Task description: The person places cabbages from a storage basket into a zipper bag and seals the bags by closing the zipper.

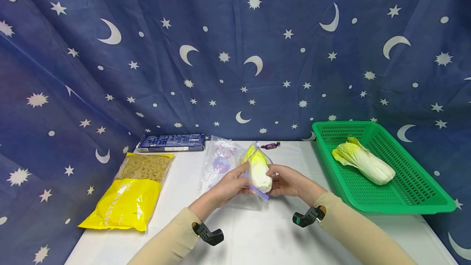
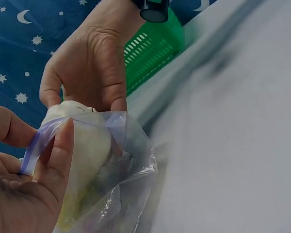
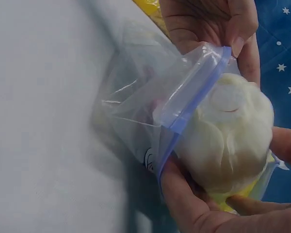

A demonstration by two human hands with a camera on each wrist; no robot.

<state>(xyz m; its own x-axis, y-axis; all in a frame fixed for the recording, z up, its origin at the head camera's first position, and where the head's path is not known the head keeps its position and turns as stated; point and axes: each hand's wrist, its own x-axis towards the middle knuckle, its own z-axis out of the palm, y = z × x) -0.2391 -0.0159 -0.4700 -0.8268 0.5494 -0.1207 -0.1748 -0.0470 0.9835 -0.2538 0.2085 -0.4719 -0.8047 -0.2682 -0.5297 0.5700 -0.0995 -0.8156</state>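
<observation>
A small napa cabbage [image 1: 260, 175] sits partway inside a clear zip bag [image 3: 136, 97] with a purple seal strip, its pale root end at the bag's mouth. My left hand [image 1: 232, 183] pinches the bag's edge at the seal between thumb and fingers. From the other side my right hand [image 1: 288, 181] grips the cabbage near its base, thumb on one side and fingers on the other. In the left wrist view the leafy yellow end of the cabbage shows through the plastic [image 2: 106, 194].
A green basket [image 1: 331, 167] on the right holds another napa cabbage [image 1: 368, 165]. Left stands a yellow pasta bag [image 1: 125, 203], with a flat blue box [image 1: 172, 142] behind it. A purple-wrapped candy [image 1: 270, 146] lies near the back edge of the white table [image 1: 254, 240].
</observation>
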